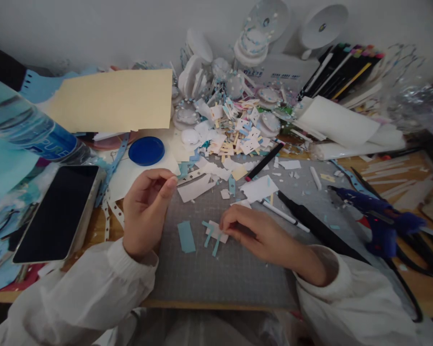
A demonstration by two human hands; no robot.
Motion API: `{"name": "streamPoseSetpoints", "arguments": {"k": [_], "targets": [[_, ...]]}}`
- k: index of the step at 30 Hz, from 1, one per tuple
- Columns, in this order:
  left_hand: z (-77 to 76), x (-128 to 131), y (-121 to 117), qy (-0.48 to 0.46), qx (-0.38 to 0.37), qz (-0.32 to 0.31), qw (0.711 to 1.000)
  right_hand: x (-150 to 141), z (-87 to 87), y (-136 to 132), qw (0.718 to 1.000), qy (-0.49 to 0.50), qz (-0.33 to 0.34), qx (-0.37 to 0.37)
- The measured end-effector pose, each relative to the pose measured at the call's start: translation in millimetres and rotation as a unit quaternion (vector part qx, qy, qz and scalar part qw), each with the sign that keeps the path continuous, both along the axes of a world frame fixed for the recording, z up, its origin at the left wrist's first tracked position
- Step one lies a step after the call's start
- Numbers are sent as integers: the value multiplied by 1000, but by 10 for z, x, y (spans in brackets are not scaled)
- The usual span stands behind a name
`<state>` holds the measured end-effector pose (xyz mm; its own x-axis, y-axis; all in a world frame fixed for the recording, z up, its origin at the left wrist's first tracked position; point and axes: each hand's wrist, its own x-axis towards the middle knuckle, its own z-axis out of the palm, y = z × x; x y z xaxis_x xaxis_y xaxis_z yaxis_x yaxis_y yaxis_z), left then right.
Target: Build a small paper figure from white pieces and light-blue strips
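While R hand [261, 235] fingertips meet at the right end of the white piece [216, 230] (pinched or pressed: can't tell), L hand [144, 211] thumb/index are tog., contents unclear. Dragging could skew the blue strips [216, 247] if unbonded. Piece loc.: on grey mat [245, 283]; long axis approx. L–R, right end nearer wearer; strips' lower ends point twd. bench [216, 304] front edge.

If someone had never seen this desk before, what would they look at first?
Probably the big heap of paper bits at the back, in the middle. Then the blue disc to its left and the glue gun over on the right. Up front, the right hand touches a pale card with light-blue strips.
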<state>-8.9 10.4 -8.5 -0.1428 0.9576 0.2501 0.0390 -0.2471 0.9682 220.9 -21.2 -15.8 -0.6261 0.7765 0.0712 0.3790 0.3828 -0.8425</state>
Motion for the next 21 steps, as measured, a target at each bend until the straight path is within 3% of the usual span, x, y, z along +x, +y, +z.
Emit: {"name": "streamPoseSetpoints", "arguments": {"k": [6, 9, 12, 15, 21], "targets": [[-13, 3, 16, -28, -54, -21, 998, 1, -15, 6, 999, 27, -20, -5], [17, 23, -34, 4, -31, -77, 997, -12, 27, -13, 994, 71, -71, 47], [48, 63, -108, 62, -12, -172, 983, -43, 79, -46, 984, 119, -120, 61], [70, 108, -162, 65, -16, -239, 969, -106, 105, -85, 986, 141, -92, 17], [79, 136, -155, 12, -16, -253, 967, -225, 88, -129, 987, 148, -64, 0]]}}
